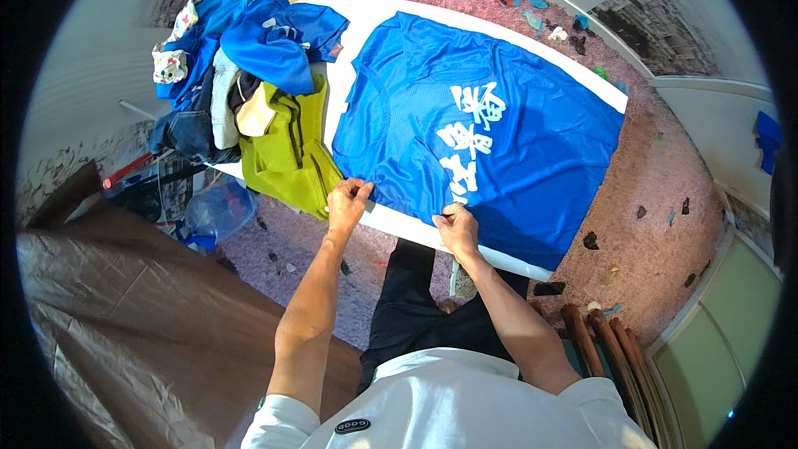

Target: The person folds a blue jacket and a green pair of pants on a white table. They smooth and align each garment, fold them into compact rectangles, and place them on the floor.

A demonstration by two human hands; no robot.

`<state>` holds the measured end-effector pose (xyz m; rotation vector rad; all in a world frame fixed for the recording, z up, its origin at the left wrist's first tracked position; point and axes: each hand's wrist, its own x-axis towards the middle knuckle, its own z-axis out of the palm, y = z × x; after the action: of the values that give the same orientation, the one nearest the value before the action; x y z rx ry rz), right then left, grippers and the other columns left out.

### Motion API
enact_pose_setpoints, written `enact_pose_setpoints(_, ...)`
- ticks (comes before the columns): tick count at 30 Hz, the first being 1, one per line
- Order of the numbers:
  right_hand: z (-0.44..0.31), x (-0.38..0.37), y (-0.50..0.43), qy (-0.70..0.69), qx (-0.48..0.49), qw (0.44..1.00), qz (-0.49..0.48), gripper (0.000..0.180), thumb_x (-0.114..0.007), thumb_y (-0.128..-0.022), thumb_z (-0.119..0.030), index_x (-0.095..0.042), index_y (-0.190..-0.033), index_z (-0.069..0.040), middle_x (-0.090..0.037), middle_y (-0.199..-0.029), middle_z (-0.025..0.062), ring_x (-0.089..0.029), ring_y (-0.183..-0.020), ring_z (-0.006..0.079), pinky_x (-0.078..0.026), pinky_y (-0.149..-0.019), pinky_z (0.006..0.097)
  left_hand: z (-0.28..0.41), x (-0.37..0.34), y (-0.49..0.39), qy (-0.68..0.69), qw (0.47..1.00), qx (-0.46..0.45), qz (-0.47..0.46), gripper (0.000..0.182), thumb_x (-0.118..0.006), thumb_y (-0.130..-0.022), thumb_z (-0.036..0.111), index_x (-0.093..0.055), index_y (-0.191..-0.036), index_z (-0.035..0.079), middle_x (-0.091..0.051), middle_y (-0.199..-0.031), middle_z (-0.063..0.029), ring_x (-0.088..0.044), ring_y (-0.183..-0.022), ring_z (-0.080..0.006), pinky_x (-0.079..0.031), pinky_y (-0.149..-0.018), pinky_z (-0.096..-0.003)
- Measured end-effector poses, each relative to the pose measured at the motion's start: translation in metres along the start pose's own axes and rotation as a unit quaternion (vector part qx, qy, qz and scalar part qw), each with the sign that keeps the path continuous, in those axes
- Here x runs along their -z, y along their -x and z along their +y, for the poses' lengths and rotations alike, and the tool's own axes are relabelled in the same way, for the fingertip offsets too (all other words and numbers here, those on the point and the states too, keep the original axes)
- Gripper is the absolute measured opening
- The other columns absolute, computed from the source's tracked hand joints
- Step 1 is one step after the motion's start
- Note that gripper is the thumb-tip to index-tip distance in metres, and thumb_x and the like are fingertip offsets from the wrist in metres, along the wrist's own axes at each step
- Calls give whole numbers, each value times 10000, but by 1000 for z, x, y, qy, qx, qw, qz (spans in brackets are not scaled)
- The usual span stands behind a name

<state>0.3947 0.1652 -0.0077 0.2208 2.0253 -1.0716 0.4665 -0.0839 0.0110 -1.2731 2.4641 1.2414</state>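
Observation:
A blue T-shirt point(536, 137) with white printed characters lies spread over a white table point(399, 226), its neckline towards the left and its hem towards the right. My left hand point(348, 204) pinches the shirt's near edge close to the shoulder. Further right, my right hand point(457, 227) pinches the same near side by the sleeve, below the print. Between the two hands the cloth is slightly rumpled. Part of the shirt's far side is creased and folded over itself.
On the table's left end sits a heap of clothes: blue garments point(268, 37), denim point(193, 131) and a yellow-green garment point(287, 162). A brown cover point(137, 312) hangs at lower left, near a clear plastic container point(219, 207). Scraps litter the pink carpet point(654, 181); wooden bars point(614, 349) stand at lower right.

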Motion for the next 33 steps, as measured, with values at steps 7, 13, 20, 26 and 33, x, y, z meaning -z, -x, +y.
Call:
enact_pose_setpoints(7, -8, -11, 24, -40, -57, 997, -28, 183, -739, -801, -161, -632, -858, -24, -696, -767, 167, -693, -723, 294, -528, -679, 405, -29, 39, 8, -129, 992, -5, 4, 167, -752, -819, 122, -668, -801, -22, -686, -833, -157, -673, -739, -269, -525, -704, -360)
enact_pose_setpoints(13, 19, -17, 16, 63, 96, 993, 41, 222, -728, -821, -131, -604, -977, -32, -683, -727, 127, -672, -629, 240, -523, -597, 384, -32, 18, 20, -144, 981, -50, 123, 165, -740, -798, 93, -649, -910, 13, -644, -852, -170, -646, -779, -322, -517, -709, -412)
enact_pose_setpoints(20, 19, -9, 33, 59, 89, 994, -11, 243, -693, -833, -102, -589, -1050, -70, -679, -721, 153, -681, -683, 301, -508, -638, 404, 21, -5, 48, -180, 965, -170, 86, 216, -628, -762, -23, -656, -964, 48, -591, -949, -144, -595, -929, -352, -501, -792, -441)
enact_pose_setpoints(26, 31, 20, 34, 19, 106, 994, 30, 268, -713, -829, -103, -606, -1074, -76, -685, -744, 134, -674, -670, 281, -516, -638, 384, 30, -30, 52, -173, 968, -181, 29, 254, -632, -788, 2, -663, -1038, 33, -614, -1028, -160, -594, -981, -357, -498, -852, -439)
enact_pose_setpoints(33, 30, 55, 39, -6, 169, 981, 91, 232, -711, -816, -78, -626, -1032, -83, -651, -714, 120, -645, -629, 272, -508, -602, 379, 28, -40, 37, -228, 944, -210, 114, 328, -634, -835, 30, -610, -1161, -1, -577, -1177, -227, -551, -1090, -408, -459, -944, -466)
